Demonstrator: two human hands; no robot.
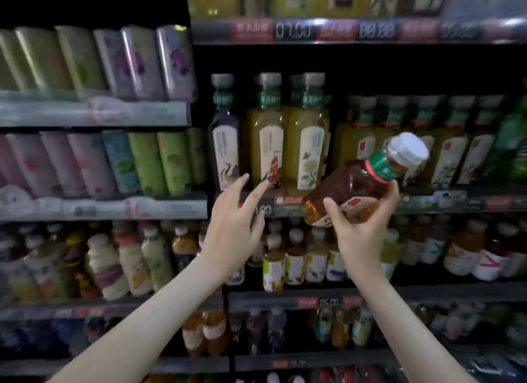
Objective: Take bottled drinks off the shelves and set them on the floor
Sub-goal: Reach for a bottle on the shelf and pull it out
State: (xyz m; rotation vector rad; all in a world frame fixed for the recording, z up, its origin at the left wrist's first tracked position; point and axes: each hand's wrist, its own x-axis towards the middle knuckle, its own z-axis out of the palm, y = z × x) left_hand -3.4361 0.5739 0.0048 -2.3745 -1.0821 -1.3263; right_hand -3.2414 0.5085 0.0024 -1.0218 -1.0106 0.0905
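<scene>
Amber bottle [356, 183] tilted, gripped by right hand [362, 234] | left hand [231, 223] spread wide, seemingly empty, beside it

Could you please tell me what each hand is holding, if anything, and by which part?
The right hand holds the amber bottle around the lower half of its body. The left hand holds nothing; its fingers are straight.

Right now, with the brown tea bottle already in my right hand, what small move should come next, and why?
Probably carry the left hand forward and grip the yellow-green bottle its fingertips point at. That hand is open and empty, close to the shelf, while the right hand already holds the brown bottle, tilted and clear of the shelf.
</scene>
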